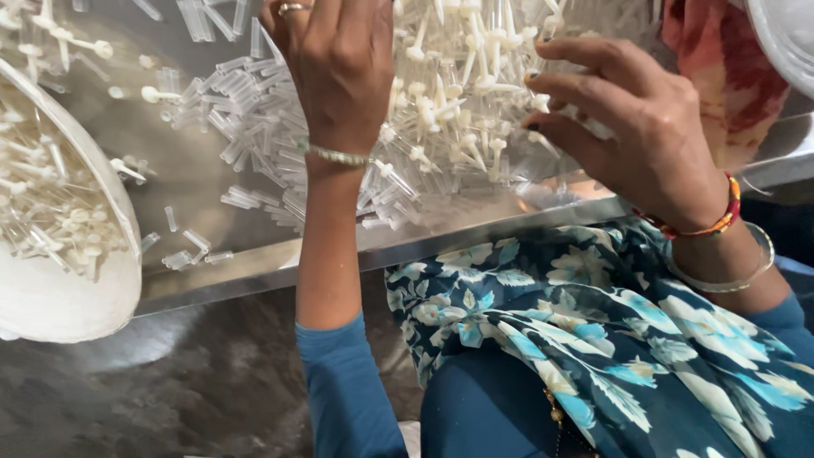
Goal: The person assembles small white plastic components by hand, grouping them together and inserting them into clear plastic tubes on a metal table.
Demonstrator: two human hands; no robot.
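My left hand [339, 59] lies back-up on a heap of small plastic parts on a steel tabletop [195, 170]. Its fingertips run out of the top of the view, so what they hold is hidden. It wears a ring and a thin bracelet. Beside it lies a pile of short clear tubes [254, 127]. To the right is a denser heap of white stick-like pieces with round heads [458, 93]. My right hand [644, 127], with bangles at the wrist, has its fingers curled at that heap's right edge, pinched on a few white pieces.
A white bowl [59, 297] filled with more white pieces stands at the left, over the table's front edge [254, 276]. A floral blue scarf [593, 322] covers my lap. Red-orange cloth [729, 68] and a white container rim [788, 34] are at top right.
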